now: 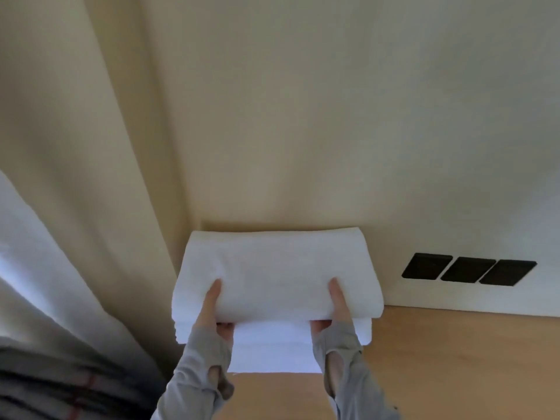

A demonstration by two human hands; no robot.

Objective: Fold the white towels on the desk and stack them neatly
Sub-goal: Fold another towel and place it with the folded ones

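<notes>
A folded white towel [274, 274] is held flat at the back left corner of the wooden desk [454, 353], close to the wall. My left hand [210, 307] grips its near left edge, thumb on top and fingers underneath. My right hand [338, 304] grips the near right edge the same way. Directly beneath it lies a stack of folded white towels [272, 350]; I cannot tell whether the held towel touches the stack. Both wrists are covered by grey sleeves with thumb holes.
A cream wall rises behind the desk, with three black socket plates [468, 269] low on the right. A beige curtain [75, 177] hangs at the left. Dark striped fabric [60, 386] shows at the bottom left.
</notes>
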